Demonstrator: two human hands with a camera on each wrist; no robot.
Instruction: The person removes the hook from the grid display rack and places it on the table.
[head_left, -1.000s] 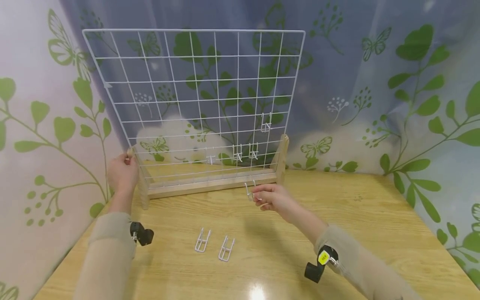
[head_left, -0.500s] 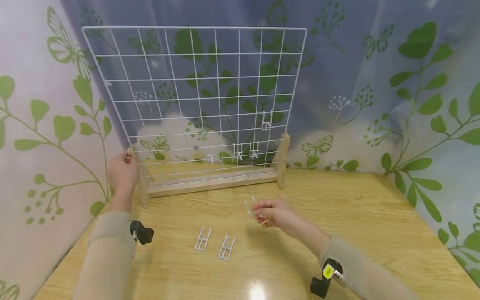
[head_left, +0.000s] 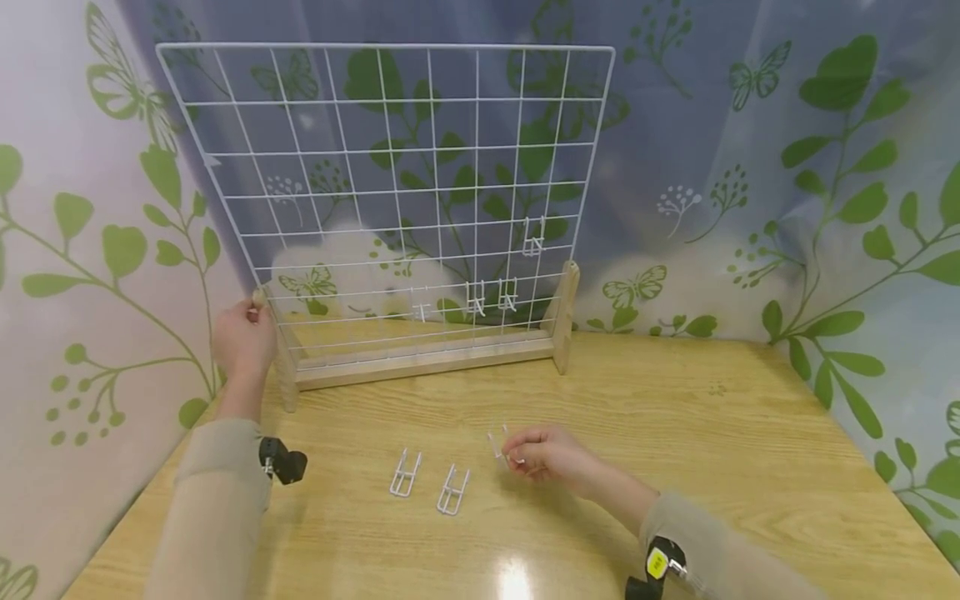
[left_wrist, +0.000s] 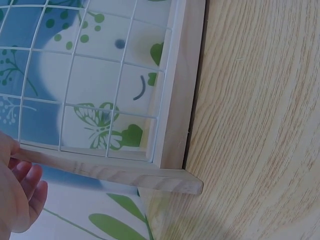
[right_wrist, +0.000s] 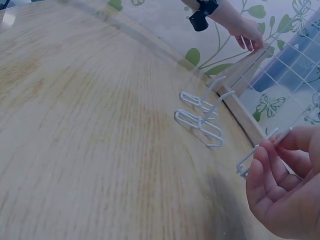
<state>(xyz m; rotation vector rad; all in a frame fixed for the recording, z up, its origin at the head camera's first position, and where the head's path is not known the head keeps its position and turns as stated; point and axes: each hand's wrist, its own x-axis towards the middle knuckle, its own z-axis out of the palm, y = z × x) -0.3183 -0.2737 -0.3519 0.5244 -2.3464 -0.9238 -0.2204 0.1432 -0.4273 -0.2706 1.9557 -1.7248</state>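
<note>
While left hand grips wooden upright | right hand pinches bent white-wire hook | two looped hooks on grained tabletop

glare spots the bright bench. the right hand casts a soft shadow. wrist views look greyer.

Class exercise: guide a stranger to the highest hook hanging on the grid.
Find the large white wire grid set in a wooden stand. On its lower half hang white hooks. The highest hook is nearest the grid's right edge in the head view, alone above a row of three.
</note>
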